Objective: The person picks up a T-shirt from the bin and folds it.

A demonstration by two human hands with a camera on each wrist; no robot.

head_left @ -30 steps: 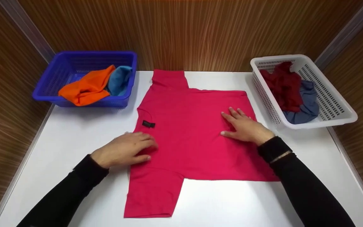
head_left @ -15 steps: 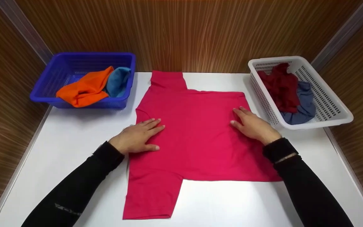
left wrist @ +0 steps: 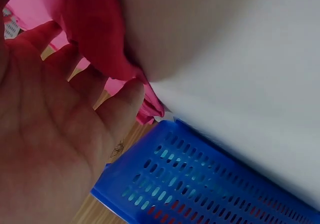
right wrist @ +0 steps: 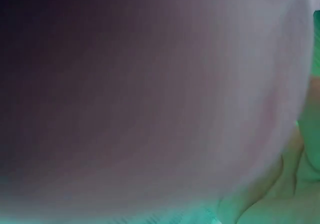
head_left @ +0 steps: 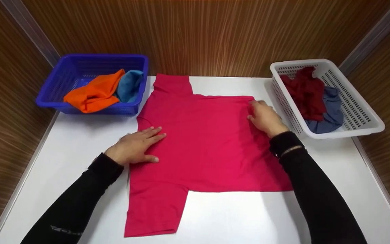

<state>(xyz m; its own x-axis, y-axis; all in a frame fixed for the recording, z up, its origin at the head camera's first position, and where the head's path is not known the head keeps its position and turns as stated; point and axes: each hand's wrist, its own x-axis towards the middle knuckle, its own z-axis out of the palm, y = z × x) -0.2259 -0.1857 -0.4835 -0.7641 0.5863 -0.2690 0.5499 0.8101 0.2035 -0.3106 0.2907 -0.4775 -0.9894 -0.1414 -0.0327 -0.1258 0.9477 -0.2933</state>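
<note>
A pinkish-red T-shirt (head_left: pixel 201 142) lies spread on the white table, its neck toward the left and its hem toward the right. My left hand (head_left: pixel 135 145) rests on it with straight fingers, just below the neckline. In the left wrist view, the palm (left wrist: pixel 45 139) shows beside the red cloth (left wrist: pixel 100 29). At the far hem corner, the fingers of my right hand (head_left: pixel 264 117) are curled and pinch the edge of the shirt. A blurred pale surface fills most of the right wrist view.
A blue basket (head_left: pixel 91 58) at the back left holds an orange cloth (head_left: pixel 95 93) and a light-blue cloth (head_left: pixel 129 86). At the back right, a white basket (head_left: pixel 361 101) holds dark red (head_left: pixel 305 96) and grey-blue cloths (head_left: pixel 332 112). Wood-patterned panels (head_left: pixel 208 37) surround the table.
My left hand came down flat over the neck label, and it and the shirt then slid left. My right hand moved from the shirt's lower body up to the far hem corner, its fingers curling.
</note>
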